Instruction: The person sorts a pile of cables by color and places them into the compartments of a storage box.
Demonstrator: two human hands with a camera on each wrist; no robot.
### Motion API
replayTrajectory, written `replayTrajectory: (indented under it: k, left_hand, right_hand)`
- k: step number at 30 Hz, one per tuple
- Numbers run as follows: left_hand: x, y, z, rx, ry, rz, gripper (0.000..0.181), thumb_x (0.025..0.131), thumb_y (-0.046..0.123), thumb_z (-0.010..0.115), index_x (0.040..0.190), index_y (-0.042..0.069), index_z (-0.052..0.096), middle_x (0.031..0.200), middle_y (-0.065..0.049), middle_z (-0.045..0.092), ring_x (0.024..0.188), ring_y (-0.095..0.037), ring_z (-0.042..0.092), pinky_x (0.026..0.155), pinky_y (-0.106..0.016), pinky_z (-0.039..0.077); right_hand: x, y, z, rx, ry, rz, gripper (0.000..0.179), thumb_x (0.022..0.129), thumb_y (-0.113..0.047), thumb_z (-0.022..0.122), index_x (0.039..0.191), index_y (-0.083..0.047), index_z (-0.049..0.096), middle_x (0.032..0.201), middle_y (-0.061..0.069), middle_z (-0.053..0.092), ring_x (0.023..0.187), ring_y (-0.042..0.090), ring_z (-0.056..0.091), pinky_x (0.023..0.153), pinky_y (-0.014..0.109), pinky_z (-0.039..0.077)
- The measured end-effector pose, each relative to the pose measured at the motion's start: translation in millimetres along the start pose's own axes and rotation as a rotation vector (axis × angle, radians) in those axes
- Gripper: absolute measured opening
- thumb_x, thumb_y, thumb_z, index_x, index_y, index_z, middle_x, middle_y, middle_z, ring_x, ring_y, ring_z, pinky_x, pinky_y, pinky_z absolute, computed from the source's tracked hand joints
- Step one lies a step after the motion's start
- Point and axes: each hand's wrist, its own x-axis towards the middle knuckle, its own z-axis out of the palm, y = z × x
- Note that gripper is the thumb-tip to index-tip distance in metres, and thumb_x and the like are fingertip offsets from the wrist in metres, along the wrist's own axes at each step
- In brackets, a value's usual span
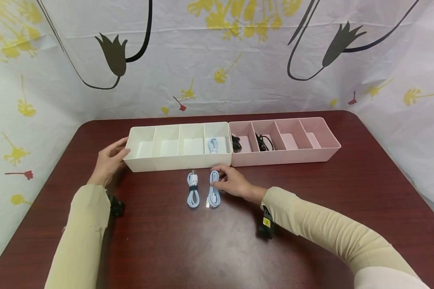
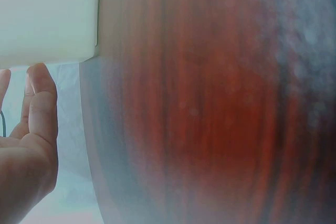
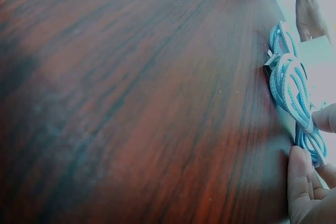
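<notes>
My right hand (image 1: 233,182) pinches a coiled light-blue USB cable (image 1: 214,190) between thumb and fingers. The right wrist view shows its thumb on one side of the braided coil (image 3: 294,90) and fingertips on the other. Just left of it lies a second light-blue cable (image 1: 193,192), bound by a dark strap. My left hand (image 1: 108,160) rests its fingertips against the left end of a white divided box (image 1: 177,162); the left wrist view shows those fingers (image 2: 42,108) touching its wall, rather straight. A light-blue cable (image 1: 213,145) sits in the box's rightmost compartment.
A pink divided box (image 1: 285,156) stands end to end with the white one. Black cables (image 1: 236,143) lie in its leftmost compartment and a black cable (image 1: 263,143) in the second. Behind the dark-red wooden table (image 1: 209,245) hangs a patterned white cloth (image 1: 159,96).
</notes>
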Motion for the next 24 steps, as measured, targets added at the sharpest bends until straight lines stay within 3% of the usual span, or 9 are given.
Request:
replayTrajectory:
  k: [12,20,24]
  left_hand:
    - [-0.4,-0.6,-1.0,0.016,-0.011,-0.001,0.054,0.088,0.039,0.050,0.137,0.024,0.035,0.131,-0.017,0.037,0.103,-0.018,0.045,0.074,-0.020,0.044]
    - [-1.1,0.6,-1.5,0.016,-0.020,-0.016,0.055,0.088,0.041,0.049,0.138,0.025,0.033,0.133,-0.017,0.035,0.108,-0.023,0.042,0.089,-0.039,0.039]
    - [-1.2,1.1,-1.5,0.017,-0.020,-0.016,0.055,0.088,0.041,0.049,0.138,0.024,0.033,0.133,-0.017,0.034,0.109,-0.023,0.042,0.090,-0.041,0.038]
  right_hand:
    - [-0.7,-1.4,-0.9,0.061,-0.008,0.029,0.040,0.076,-0.007,0.067,0.114,0.000,0.054,0.094,0.010,0.053,0.067,0.014,0.050,0.056,0.024,0.044]
    - [-0.2,-2.4,-2.3,0.163,-0.012,0.066,0.038,0.077,-0.002,0.064,0.114,0.002,0.054,0.097,0.014,0.052,0.066,0.015,0.051,0.054,0.028,0.047]
    - [-0.2,-1.8,-2.9,0.203,-0.002,0.080,0.037,0.077,-0.001,0.063,0.113,0.003,0.053,0.099,0.015,0.053,0.066,0.014,0.052,0.053,0.028,0.048]
